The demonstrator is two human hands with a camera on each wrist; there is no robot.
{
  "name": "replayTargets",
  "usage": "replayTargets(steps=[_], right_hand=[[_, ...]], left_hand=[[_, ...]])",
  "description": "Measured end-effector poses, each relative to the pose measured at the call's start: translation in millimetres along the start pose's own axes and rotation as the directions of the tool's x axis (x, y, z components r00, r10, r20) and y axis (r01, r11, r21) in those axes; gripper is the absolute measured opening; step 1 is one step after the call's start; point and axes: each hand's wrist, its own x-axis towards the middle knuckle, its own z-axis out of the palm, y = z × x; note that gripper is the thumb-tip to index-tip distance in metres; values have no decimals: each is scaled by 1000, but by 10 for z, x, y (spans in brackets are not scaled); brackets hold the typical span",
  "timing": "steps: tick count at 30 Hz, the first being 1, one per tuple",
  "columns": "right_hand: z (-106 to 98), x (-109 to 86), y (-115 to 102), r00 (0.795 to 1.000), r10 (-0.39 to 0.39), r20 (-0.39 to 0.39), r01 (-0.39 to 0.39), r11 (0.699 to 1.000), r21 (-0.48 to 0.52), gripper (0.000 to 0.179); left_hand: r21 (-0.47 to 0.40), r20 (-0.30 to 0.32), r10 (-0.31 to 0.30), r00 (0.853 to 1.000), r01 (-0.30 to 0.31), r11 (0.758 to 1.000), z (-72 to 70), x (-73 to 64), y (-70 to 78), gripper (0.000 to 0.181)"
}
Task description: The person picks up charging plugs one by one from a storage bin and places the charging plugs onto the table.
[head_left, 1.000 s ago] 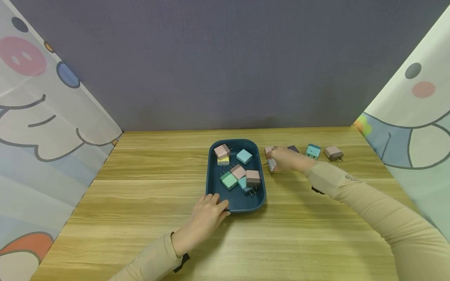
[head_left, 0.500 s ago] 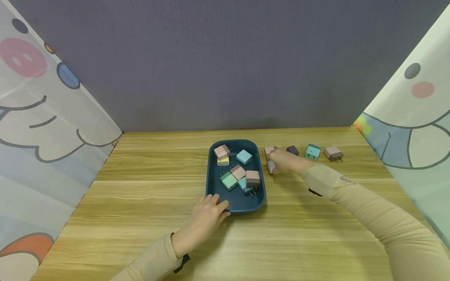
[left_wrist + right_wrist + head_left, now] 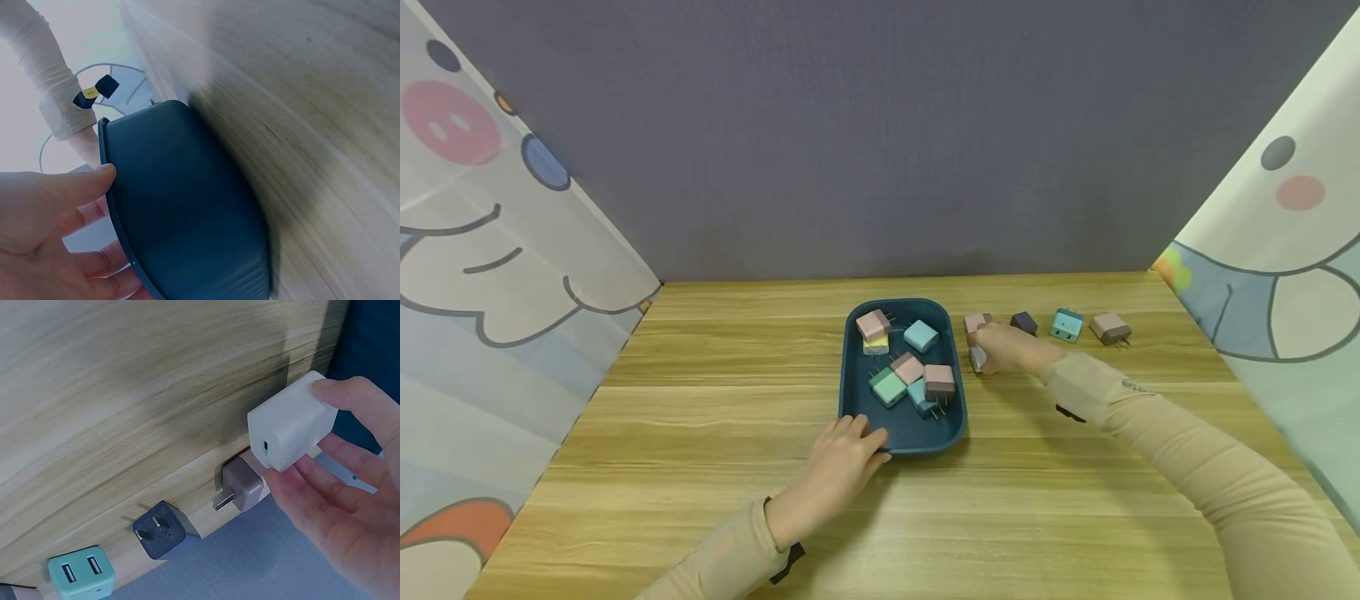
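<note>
My left hand (image 3: 841, 462) grips the near-left rim of a dark blue tray (image 3: 912, 444). In the left wrist view the thumb lies on the tray's outer side (image 3: 181, 206), with the other fingers over the rim. To the right of the tray, my right hand (image 3: 1006, 346) holds a white plug charger (image 3: 290, 422) between thumb and fingers. Its small port faces the right wrist camera. Just beyond that hand lies a pink charger (image 3: 976, 321), partly covered in the right wrist view. Inside the tray are several chargers, among them a green one (image 3: 889, 387) and a light blue one (image 3: 921, 335).
A row continues rightward along the back of the wooden table (image 3: 722, 417): a dark charger (image 3: 1023, 323), a turquoise charger (image 3: 1066, 325) and a pink-brown charger (image 3: 1110, 327). A grey panel (image 3: 880, 150) stands behind; printed cloths flank both sides.
My right hand has shifted very slightly toward me with the white charger, uncovering more of the dark charger. My left hand and the tray have stayed put.
</note>
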Motion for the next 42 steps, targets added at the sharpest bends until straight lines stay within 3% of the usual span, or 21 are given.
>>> replayTargets(steps=[29,42], right_hand=[[116,64,17,1000,9,20,-9,1000,-4,34],[109,56,11,999,-25,19,26,999,-20,31]], left_hand=[[3,-8,-4,1000,4,1000,16,-13,6,15],[-8,1,1,1000,-1,1000,7,-7,-5,14]])
